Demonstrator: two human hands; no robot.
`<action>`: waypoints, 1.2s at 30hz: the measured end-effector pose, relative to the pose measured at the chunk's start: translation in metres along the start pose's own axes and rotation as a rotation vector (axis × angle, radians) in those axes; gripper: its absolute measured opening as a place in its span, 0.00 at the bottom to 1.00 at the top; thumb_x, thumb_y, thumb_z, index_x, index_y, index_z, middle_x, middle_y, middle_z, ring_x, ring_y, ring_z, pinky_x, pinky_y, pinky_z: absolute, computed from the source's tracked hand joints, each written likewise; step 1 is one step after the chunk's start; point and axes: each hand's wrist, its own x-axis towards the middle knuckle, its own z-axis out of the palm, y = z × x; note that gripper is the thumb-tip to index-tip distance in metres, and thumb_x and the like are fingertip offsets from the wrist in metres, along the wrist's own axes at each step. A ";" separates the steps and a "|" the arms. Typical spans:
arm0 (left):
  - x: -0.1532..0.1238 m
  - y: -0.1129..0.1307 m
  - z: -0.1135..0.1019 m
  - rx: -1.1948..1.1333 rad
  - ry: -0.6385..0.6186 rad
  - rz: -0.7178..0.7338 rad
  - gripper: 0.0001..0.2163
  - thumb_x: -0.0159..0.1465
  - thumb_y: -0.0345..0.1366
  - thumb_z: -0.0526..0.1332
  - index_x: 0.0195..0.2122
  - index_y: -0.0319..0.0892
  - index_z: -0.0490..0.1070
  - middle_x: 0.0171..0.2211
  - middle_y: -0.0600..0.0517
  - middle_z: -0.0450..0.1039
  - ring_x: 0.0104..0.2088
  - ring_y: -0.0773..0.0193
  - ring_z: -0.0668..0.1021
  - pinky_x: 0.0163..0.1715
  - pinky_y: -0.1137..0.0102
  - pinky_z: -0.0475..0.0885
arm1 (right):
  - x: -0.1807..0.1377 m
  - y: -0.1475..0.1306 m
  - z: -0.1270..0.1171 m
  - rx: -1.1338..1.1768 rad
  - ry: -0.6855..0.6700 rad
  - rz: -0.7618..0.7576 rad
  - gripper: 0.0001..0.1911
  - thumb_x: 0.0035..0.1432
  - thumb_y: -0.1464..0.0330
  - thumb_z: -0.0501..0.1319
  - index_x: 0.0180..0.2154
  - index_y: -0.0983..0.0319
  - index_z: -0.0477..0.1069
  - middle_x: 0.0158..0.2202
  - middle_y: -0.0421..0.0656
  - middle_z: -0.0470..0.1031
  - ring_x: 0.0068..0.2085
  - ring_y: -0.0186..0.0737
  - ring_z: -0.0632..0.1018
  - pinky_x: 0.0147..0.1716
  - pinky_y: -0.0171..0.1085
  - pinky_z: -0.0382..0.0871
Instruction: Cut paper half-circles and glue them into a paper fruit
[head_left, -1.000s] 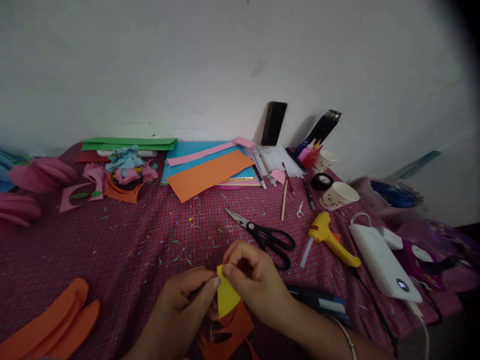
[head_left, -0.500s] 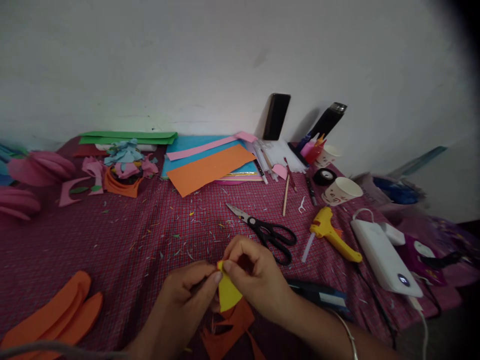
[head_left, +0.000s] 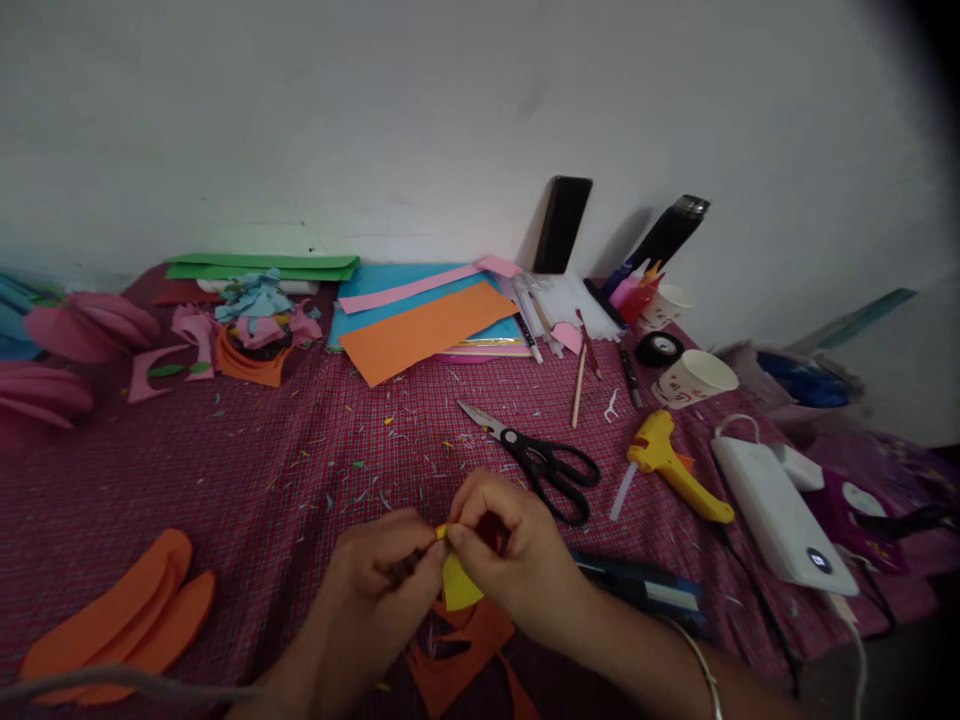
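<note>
Toward the near edge of the worktop [head_left: 247, 480], orange scraps [head_left: 469, 655] lie beneath the hands. Just above them, the fingers of the left hand [head_left: 367, 585] and right hand [head_left: 517, 560] pinch the yellow piece [head_left: 460, 588] at its upper end; less of it shows than a second ago. Beyond, the scissors [head_left: 536, 455] lie unmoved, blades toward the far edge.

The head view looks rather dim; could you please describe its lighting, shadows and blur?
Head view: dim light overall, with a soft shadow on the wall left of the phone; head view: upper right corner dark, grey cord at lower left blurred.
</note>
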 end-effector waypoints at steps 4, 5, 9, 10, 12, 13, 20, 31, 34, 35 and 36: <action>0.000 0.001 -0.002 -0.049 -0.022 -0.054 0.16 0.57 0.34 0.56 0.13 0.41 0.58 0.16 0.57 0.57 0.18 0.70 0.62 0.19 0.74 0.56 | -0.001 -0.001 0.000 0.027 -0.012 0.031 0.10 0.51 0.76 0.57 0.21 0.60 0.60 0.25 0.37 0.66 0.27 0.33 0.68 0.26 0.33 0.60; -0.001 0.000 -0.002 -0.094 -0.038 -0.105 0.16 0.57 0.34 0.56 0.13 0.41 0.59 0.16 0.57 0.58 0.19 0.70 0.62 0.20 0.73 0.56 | 0.000 -0.001 -0.001 0.074 -0.023 0.065 0.09 0.51 0.75 0.58 0.23 0.60 0.62 0.25 0.37 0.66 0.27 0.33 0.67 0.26 0.33 0.60; -0.001 -0.009 -0.004 -0.465 -0.028 -0.340 0.13 0.59 0.37 0.58 0.17 0.41 0.66 0.17 0.57 0.61 0.20 0.70 0.63 0.22 0.73 0.59 | 0.002 0.001 -0.007 0.455 -0.051 0.250 0.09 0.56 0.66 0.61 0.40 0.59 0.66 0.33 0.37 0.68 0.31 0.33 0.70 0.30 0.33 0.65; -0.001 -0.011 -0.004 -0.559 0.007 -0.377 0.13 0.59 0.37 0.59 0.17 0.41 0.67 0.17 0.58 0.62 0.20 0.70 0.63 0.22 0.73 0.59 | 0.003 0.003 -0.008 0.533 -0.043 0.283 0.13 0.57 0.63 0.61 0.43 0.58 0.66 0.35 0.38 0.69 0.33 0.33 0.72 0.32 0.33 0.66; 0.000 -0.014 -0.004 -0.694 0.099 -0.410 0.13 0.58 0.37 0.60 0.17 0.41 0.68 0.17 0.58 0.64 0.20 0.70 0.64 0.23 0.73 0.60 | 0.003 0.007 -0.008 0.631 -0.043 0.325 0.14 0.58 0.59 0.61 0.43 0.59 0.67 0.36 0.39 0.71 0.36 0.34 0.73 0.36 0.33 0.67; 0.000 -0.014 -0.004 -0.741 0.144 -0.415 0.12 0.57 0.37 0.61 0.17 0.41 0.69 0.17 0.57 0.65 0.21 0.70 0.65 0.23 0.73 0.61 | 0.002 0.010 -0.007 0.665 -0.057 0.350 0.14 0.58 0.57 0.61 0.40 0.60 0.69 0.35 0.40 0.72 0.36 0.34 0.74 0.37 0.33 0.67; 0.005 -0.010 -0.006 -0.854 0.307 -0.412 0.12 0.55 0.41 0.65 0.19 0.40 0.73 0.20 0.55 0.71 0.24 0.68 0.71 0.27 0.73 0.66 | -0.001 0.018 0.008 0.949 -0.455 0.484 0.30 0.56 0.44 0.54 0.39 0.65 0.71 0.28 0.44 0.77 0.26 0.34 0.77 0.27 0.32 0.71; 0.004 -0.010 -0.001 -0.875 0.314 -0.361 0.11 0.53 0.43 0.68 0.22 0.40 0.75 0.21 0.53 0.73 0.22 0.66 0.72 0.24 0.72 0.67 | 0.004 0.017 0.007 1.092 -0.329 0.416 0.23 0.56 0.54 0.63 0.44 0.66 0.70 0.28 0.43 0.78 0.25 0.31 0.78 0.26 0.30 0.75; 0.003 -0.013 -0.001 -0.823 0.306 -0.353 0.12 0.54 0.44 0.67 0.24 0.40 0.76 0.23 0.52 0.74 0.24 0.65 0.72 0.26 0.71 0.67 | 0.004 0.016 0.005 1.100 -0.322 0.414 0.20 0.56 0.56 0.64 0.41 0.66 0.71 0.28 0.43 0.78 0.25 0.31 0.78 0.26 0.30 0.76; 0.003 -0.014 -0.001 -0.800 0.304 -0.351 0.12 0.54 0.45 0.67 0.24 0.40 0.76 0.23 0.52 0.73 0.24 0.65 0.72 0.26 0.71 0.67 | 0.004 0.016 0.005 1.106 -0.319 0.416 0.19 0.56 0.56 0.64 0.40 0.66 0.72 0.28 0.43 0.78 0.25 0.31 0.78 0.26 0.30 0.76; 0.002 -0.016 -0.001 -0.773 0.303 -0.347 0.12 0.55 0.45 0.66 0.24 0.40 0.76 0.23 0.52 0.73 0.24 0.64 0.72 0.27 0.71 0.67 | 0.004 0.016 0.004 1.109 -0.312 0.419 0.18 0.56 0.57 0.64 0.39 0.66 0.72 0.29 0.43 0.78 0.25 0.31 0.78 0.26 0.30 0.75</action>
